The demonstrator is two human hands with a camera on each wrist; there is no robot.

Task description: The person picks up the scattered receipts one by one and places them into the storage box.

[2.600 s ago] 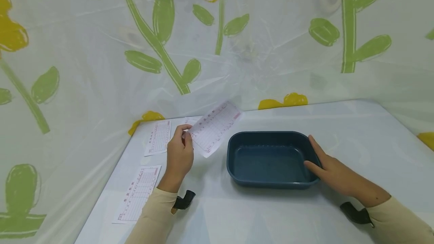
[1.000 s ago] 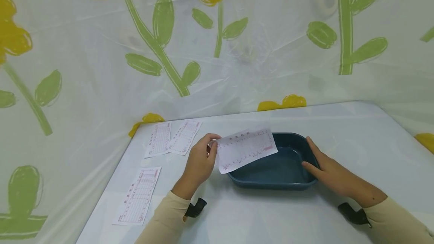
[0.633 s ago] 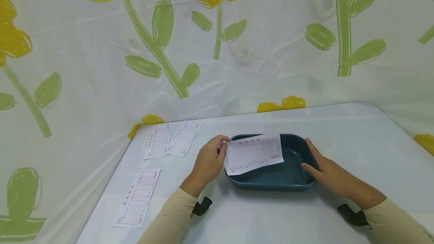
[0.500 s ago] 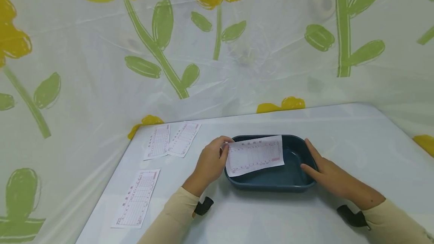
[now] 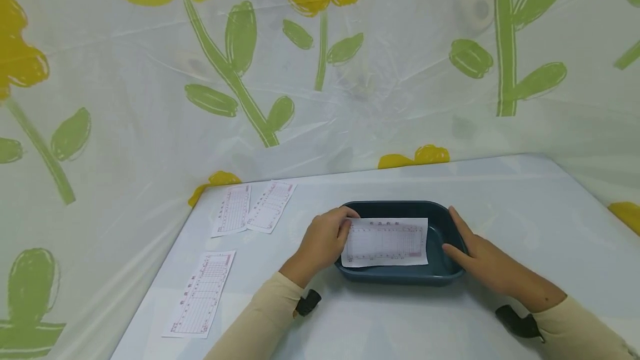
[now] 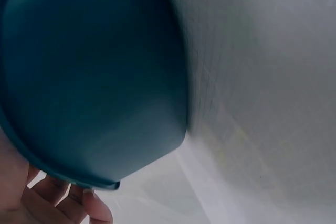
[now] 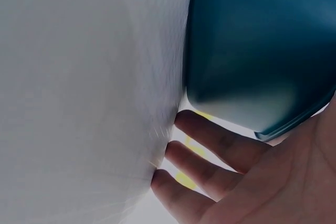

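Observation:
My left hand [image 5: 322, 240] pinches the left end of a white printed paper form [image 5: 387, 242] between thumb and fingers. That sheet lies nearly level within the outline of a dark teal plastic basin [image 5: 400, 278]; whether it touches the bottom I cannot tell. At the basin's right end my right hand [image 5: 492, 264] grips the rim, thumb inside and fingers outside. From the left wrist, the basin's outer wall [image 6: 94, 77] hides the sheet, and left-hand fingers [image 6: 50, 198] show at the rim. In the right wrist view several fingers [image 7: 226, 145] extend beneath the basin's rim, near the tabletop.
Two overlapping printed forms, one upright [image 5: 232, 210] and one slanted [image 5: 271, 206], lie at the table's back left. Another form [image 5: 200, 293] lies nearer the front left. Behind the white table [image 5: 390, 321] hangs a flower-patterned curtain [image 5: 400, 99]. Dark wrist straps [image 5: 307, 303] show at both sleeves.
My left hand has carried the form from the back left rightward over the basin and lowered it, turning it from slanted to nearly straight. The right hand has stayed on the rim.

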